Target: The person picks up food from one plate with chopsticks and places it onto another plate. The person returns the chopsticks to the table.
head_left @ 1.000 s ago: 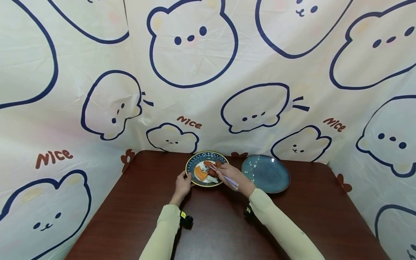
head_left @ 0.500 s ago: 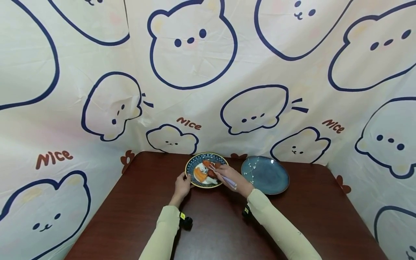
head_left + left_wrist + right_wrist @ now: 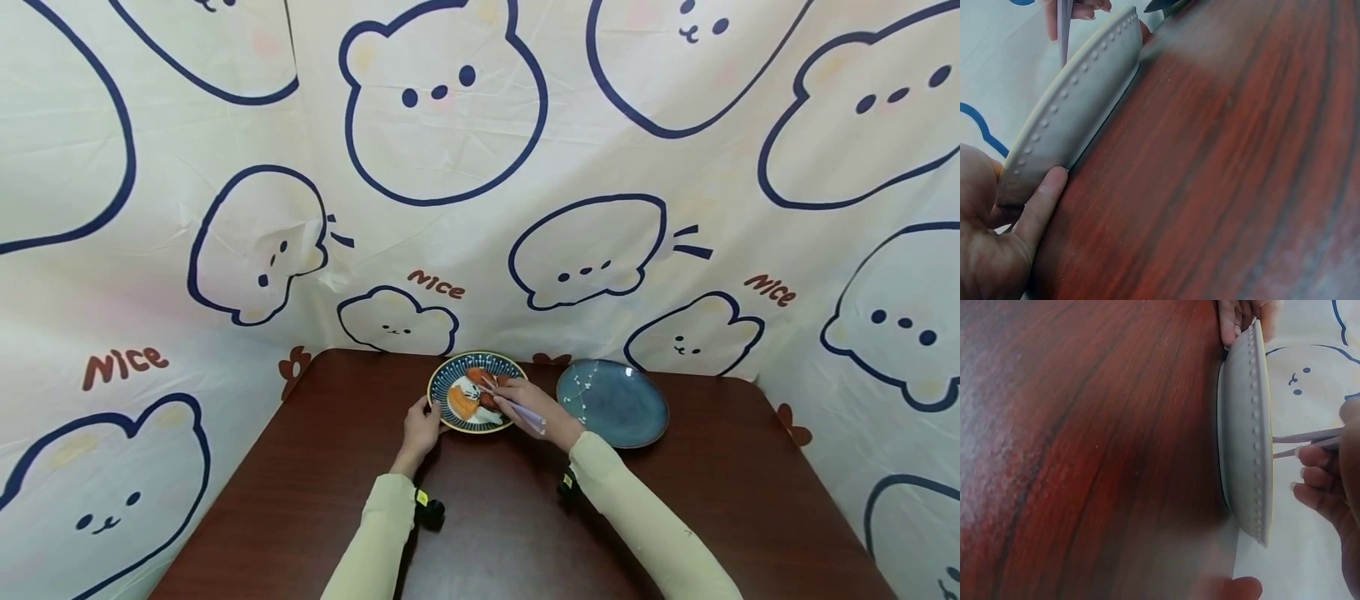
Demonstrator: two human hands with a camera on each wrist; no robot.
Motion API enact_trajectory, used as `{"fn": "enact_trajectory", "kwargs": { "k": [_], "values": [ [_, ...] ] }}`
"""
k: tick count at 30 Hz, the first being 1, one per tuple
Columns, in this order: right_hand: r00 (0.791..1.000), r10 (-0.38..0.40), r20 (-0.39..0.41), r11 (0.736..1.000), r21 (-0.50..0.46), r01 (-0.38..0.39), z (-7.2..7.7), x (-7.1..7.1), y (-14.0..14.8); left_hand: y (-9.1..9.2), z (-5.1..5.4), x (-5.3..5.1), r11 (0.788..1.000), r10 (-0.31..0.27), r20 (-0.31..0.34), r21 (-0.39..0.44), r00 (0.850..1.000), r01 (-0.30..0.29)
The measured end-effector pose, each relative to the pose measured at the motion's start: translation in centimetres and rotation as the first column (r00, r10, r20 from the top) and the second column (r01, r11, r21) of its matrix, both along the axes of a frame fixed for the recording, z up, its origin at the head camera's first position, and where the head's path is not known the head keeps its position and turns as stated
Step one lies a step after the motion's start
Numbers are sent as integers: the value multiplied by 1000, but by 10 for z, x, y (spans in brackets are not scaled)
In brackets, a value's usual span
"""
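Observation:
The left hand [image 3: 420,427] holds the near-left rim of a patterned blue-and-white plate [image 3: 444,398] with a yellow edge. In the left wrist view, one finger [image 3: 1044,197] lies along the pale, beaded underside. Lavender chopsticks [image 3: 529,417] are pinched in the right hand [image 3: 546,410]. Two separate prongs [image 3: 1294,437] show in the right wrist view, reaching over the plate's rim. Their tips are among the pieces on the plate: a reddish-orange piece [image 3: 477,375] and a browner piece [image 3: 487,401]. An orange patch [image 3: 462,403] marks the plate's white centre; whether it is printed is unclear.
An oval dark-blue plate [image 3: 622,408] with a white blossom branch stands just right of the patterned plate. Both are near the far edge of the brown wooden table [image 3: 495,517]. A cartoon-printed cloth [image 3: 450,167] hangs behind and along the sides.
The chopstick tips have shifted slightly among the pieces, and more of the reddish-orange piece shows now. The left hand and both plates keep their places.

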State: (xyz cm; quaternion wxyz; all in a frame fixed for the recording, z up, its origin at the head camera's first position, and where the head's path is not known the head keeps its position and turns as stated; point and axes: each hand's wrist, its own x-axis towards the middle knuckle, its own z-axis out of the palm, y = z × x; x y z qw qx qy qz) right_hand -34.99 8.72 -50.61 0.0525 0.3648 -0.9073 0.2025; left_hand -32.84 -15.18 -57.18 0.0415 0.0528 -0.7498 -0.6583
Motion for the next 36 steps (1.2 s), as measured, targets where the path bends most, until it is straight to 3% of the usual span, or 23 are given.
{"fn": "enact_trajectory", "kwargs": {
  "k": [4,10,17,21,27,36],
  "values": [
    [998,36,-49,998,-45,-38,0,3,6,1,0,0,1000,-6,-16,-8,1000,6],
    [998,23,-61,993,-115,-30,10,14,14,1,0,0,1000,-7,-7,-17,1000,7],
    [974,47,-222,988,-133,-78,12,20,38,1,1,1,1000,-7,2,-21,1000,7],
    [973,9,-231,988,-149,-44,14,23,59,0,3,2,1000,2,1,-16,1000,-2],
    [932,-29,-361,987,-160,-31,20,29,100,1,1,1,1000,2,-5,-22,1000,-2],
    [914,-177,-364,984,-98,151,33,51,174,0,1,0,999,12,-1,-39,1000,-12]
  ]
}}
